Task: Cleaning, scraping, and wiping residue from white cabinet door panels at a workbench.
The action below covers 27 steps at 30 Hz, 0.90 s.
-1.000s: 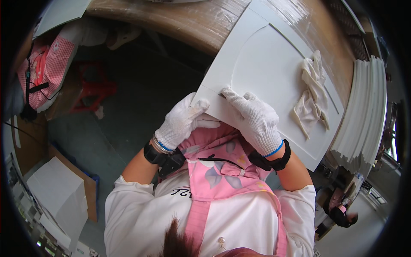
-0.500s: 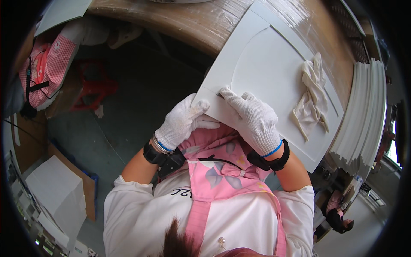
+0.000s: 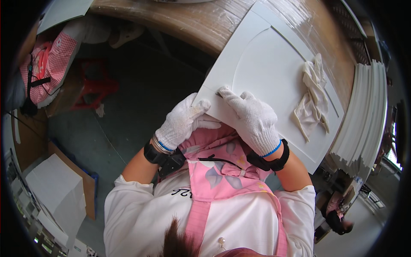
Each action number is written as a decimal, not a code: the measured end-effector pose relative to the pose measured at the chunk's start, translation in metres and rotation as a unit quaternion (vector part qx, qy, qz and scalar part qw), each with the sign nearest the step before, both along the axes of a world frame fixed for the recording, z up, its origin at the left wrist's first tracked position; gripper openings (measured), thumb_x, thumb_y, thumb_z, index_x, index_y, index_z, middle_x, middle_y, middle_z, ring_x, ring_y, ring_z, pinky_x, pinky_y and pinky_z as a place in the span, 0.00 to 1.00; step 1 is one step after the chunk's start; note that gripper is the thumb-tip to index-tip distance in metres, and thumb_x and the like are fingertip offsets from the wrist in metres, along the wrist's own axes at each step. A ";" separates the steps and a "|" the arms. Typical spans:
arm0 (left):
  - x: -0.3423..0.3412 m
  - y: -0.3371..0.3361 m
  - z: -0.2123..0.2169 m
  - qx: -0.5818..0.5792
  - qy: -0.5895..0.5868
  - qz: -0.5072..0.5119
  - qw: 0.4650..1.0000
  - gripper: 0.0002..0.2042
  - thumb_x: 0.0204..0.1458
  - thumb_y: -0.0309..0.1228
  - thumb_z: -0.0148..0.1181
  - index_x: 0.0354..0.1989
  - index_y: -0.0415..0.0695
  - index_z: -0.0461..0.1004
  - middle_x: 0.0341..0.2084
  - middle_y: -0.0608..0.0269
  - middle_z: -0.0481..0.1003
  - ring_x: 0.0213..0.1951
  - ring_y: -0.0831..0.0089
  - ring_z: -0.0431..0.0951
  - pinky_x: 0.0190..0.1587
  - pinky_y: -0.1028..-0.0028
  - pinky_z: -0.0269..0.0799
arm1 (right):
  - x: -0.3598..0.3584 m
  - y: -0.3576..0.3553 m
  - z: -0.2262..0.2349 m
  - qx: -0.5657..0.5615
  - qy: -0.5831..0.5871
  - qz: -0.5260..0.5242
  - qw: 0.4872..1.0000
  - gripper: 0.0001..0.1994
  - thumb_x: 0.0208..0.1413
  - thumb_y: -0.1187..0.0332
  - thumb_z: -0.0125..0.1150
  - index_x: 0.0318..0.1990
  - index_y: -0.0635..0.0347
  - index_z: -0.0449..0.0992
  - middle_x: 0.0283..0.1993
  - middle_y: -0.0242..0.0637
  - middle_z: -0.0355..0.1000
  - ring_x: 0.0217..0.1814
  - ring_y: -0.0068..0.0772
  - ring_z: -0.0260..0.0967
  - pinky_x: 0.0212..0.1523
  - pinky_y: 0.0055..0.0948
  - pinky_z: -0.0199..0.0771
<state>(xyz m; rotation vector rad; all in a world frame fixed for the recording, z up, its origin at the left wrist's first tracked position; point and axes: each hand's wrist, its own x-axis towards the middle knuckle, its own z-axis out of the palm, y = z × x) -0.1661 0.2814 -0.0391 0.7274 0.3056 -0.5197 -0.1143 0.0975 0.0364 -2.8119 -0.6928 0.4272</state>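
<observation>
A white door-like panel with a recessed, arched middle lies at a slant, its near corner jutting over the table edge. My left hand, in a white knit glove, grips that corner with the thumb on top and the fingers lower down. My right hand, gloved alike, rests on the panel's near border. Its fingers are drawn together around a small dark sliver of a tool, mostly hidden, whose tip meets the surface. On the panel's right part lies a crumpled off-white cloth.
Clear film covers the brown table under the panel. Stacked white panels stand at the right. To the left are a red stool, a person in a pink checked sleeve, and white sheets by cardboard. Another person is far right.
Both hands and the panel stay in almost the same place. The person at the far right has shifted slightly.
</observation>
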 end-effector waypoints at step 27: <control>-0.002 0.001 0.001 0.019 0.005 -0.002 1.000 0.18 0.67 0.36 0.45 0.57 0.34 0.62 0.49 0.48 0.73 0.46 0.59 0.80 0.51 0.57 0.79 | 0.009 0.013 0.006 -0.001 0.043 0.022 0.999 0.18 0.58 0.67 0.54 0.56 0.42 0.75 0.33 0.44 0.71 0.37 0.46 0.75 0.37 0.38 0.74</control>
